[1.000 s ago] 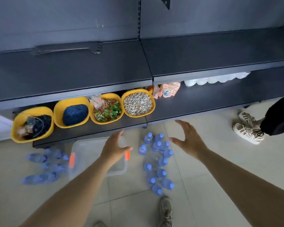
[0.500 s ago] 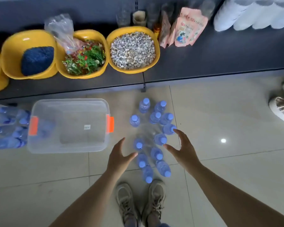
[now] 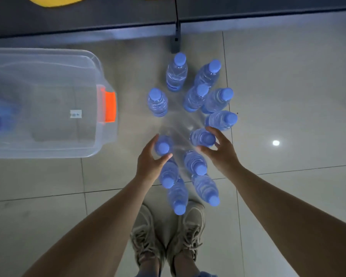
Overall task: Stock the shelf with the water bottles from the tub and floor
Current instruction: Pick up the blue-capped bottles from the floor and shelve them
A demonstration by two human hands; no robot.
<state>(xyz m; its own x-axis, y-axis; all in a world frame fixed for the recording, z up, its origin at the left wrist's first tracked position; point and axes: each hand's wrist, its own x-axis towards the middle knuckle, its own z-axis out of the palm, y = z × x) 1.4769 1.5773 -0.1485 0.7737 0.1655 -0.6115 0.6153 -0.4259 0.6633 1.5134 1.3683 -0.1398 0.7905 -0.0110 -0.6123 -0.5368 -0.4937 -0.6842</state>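
At the far left the clear tub [image 3: 48, 100] sat on the floor [image 3: 288, 96], its contents too blurred to tell. Right of it stood the cluster of water bottles [image 3: 194, 128], packed close, below the shelf [image 3: 108, 19] at the far edge. The left hand [image 3: 150, 162] curled round one bottle [image 3: 162, 145], though whether that grip had closed was unclear; the right hand [image 3: 220, 152] cupped another bottle [image 3: 203, 137] likewise. A careless lift could have knocked the crowded neighbours over like skittles, or a loose hold let a smooth bottle slip.

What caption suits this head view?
Both hands, left and right, closing on upright floor bottles beside the tub.
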